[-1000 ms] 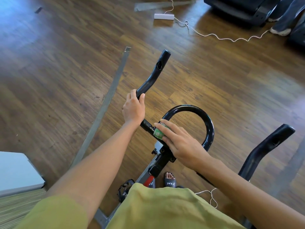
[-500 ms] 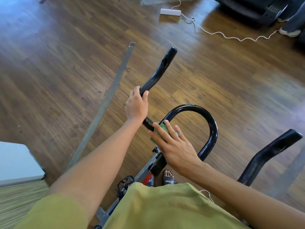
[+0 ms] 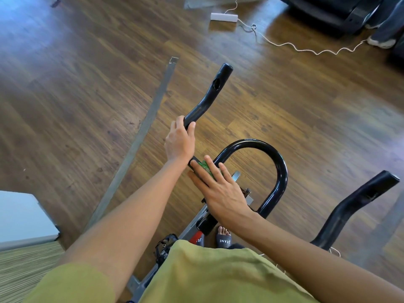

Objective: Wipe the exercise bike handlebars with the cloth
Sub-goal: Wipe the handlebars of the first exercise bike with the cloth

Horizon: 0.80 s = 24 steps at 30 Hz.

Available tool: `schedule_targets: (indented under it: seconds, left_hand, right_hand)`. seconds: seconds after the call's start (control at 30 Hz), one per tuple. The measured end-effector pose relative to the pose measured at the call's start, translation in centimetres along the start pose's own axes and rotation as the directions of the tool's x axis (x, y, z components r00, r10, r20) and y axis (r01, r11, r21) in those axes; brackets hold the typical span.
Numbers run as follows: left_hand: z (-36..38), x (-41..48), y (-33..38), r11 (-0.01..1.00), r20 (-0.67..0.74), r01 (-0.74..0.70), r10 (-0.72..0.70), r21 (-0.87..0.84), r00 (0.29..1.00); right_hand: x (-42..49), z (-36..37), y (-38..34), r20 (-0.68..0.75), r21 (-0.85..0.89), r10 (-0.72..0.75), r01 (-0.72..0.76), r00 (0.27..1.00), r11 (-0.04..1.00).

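The exercise bike's black handlebars fill the middle: a left horn [image 3: 213, 92] pointing up and away, a centre loop [image 3: 277, 162], and a right horn [image 3: 358, 202]. My left hand [image 3: 180, 141] grips the left bar just below its bend. My right hand [image 3: 218, 186] lies with straight fingers on a small green cloth [image 3: 205, 166], pressing it onto the bar right beside my left wrist. Most of the cloth is hidden under my fingers.
Brown wood floor all round. A grey metal strip [image 3: 140, 136] lies on the floor at left. A white power strip [image 3: 223, 17] with a trailing cord lies at the top. Black equipment and another person's shoe [image 3: 381, 41] are at the top right. My sandalled foot [image 3: 223, 237] shows below.
My right hand has slid the cloth leftward along the bar, from near the stem to beside my left wrist. The left hand keeps its grip.
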State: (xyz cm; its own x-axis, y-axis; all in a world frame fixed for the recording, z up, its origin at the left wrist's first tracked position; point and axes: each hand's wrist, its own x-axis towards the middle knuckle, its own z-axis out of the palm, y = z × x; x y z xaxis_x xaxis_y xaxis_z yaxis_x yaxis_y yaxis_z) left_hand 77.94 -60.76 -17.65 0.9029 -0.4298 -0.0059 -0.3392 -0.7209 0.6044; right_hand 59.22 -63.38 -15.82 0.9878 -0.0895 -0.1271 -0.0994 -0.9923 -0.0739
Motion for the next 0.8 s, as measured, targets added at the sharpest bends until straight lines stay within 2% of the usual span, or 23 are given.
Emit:
schedule_targets:
  seconds: [0.13, 0.23, 0.3, 0.4, 0.47, 0.57, 0.7, 0.8]
  left_hand:
    - [-0.1, 0.0, 0.1, 1.000, -0.004, 0.007, -0.007, 0.006, 1.000]
    - [-0.1, 0.1, 0.0, 1.000, -0.013, -0.001, 0.001, 0.004, 1.000]
    - [-0.1, 0.1, 0.1, 1.000, -0.012, -0.006, 0.006, -0.002, 1.000]
    - [-0.2, 0.1, 0.1, 1.000, 0.014, 0.003, -0.003, -0.009, 1.000]
    - [-0.4, 0.0, 0.3, 1.000, 0.027, 0.018, -0.018, -0.008, 0.999]
    - [-0.7, 0.1, 0.5, 1.000, 0.054, 0.027, -0.027, -0.009, 0.998]
    - [-1.5, 0.7, 0.6, 0.985, 0.174, 0.108, -0.084, -0.135, 0.981]
    - [-2.6, -0.1, 0.7, 0.957, 0.186, 0.180, -0.139, -0.229, 0.973]
  right_hand:
    - [-1.6, -0.3, 0.1, 0.042, 0.082, 0.060, -0.064, 0.997, 0.995]
    - [-2.0, -2.2, 0.0, 0.098, 0.276, 0.142, -0.164, 0.985, 0.947]
    - [-1.9, -3.5, 0.3, 0.164, 0.454, 0.168, -0.226, 0.972, 0.862]
    - [-1.8, -4.1, 1.1, 0.144, 0.668, 0.278, -0.301, 0.950, 0.680]
    - [-1.8, -4.4, 1.9, 0.207, 0.700, 0.396, -0.418, 0.895, 0.579]
    - [-1.4, -5.0, 2.6, 0.312, 0.666, 0.487, -0.553, 0.816, 0.500]
    - [-0.5, -5.3, 2.5, 0.386, 0.664, 0.478, -0.598, 0.789, 0.449]
    - [-0.3, -6.0, 2.0, 0.369, 0.743, 0.460, -0.553, 0.808, 0.376]
